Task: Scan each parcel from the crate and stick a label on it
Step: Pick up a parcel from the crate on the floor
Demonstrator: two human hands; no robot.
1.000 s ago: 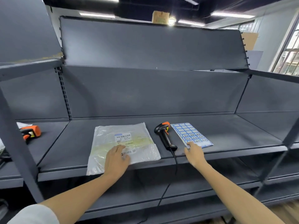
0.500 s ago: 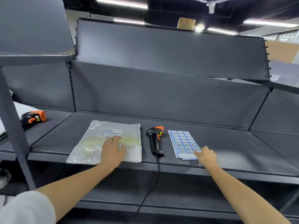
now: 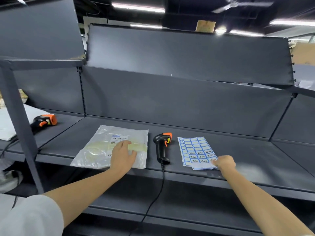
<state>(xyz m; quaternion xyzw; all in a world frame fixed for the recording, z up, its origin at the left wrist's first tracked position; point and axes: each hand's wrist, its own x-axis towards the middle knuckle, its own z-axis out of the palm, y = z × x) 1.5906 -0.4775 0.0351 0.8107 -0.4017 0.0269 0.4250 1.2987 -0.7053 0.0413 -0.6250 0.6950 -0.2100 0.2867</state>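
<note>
A dark grey metal shelf (image 3: 238, 150) runs across the view under both hands, backed by tall grey panels, with a lower shelf beneath the forearms and bright strip lights and a brown cardboard box (image 3: 205, 26) high above on the ceiling side. The left hand (image 3: 123, 155) lies flat with its fingers spread loosely on a clear, crinkled plastic parcel bag (image 3: 95, 150), which rests on the shelf with its near edge at the shelf's front lip; the fingertips reach a white barcode label (image 3: 119, 138) printed on the bag. Between the two hands a black handheld scanner with orange trim (image 3: 162, 147) lies on the shelf, its black cable (image 3: 156, 193) dropping over the front edge. The right hand (image 3: 224, 163) has its fingers curled at the near right corner of a white sheet of blue-bordered stickers (image 3: 196, 152); whether it pinches a sticker or only touches the sheet cannot be told, since the fingertips are blurred. Far out beyond the left hand, past a grey upright post (image 3: 20, 130), a second black-and-orange scanner (image 3: 45, 120) lies beside a white sheet cut off by the frame. The writing on the stickers is too small to read.
</note>
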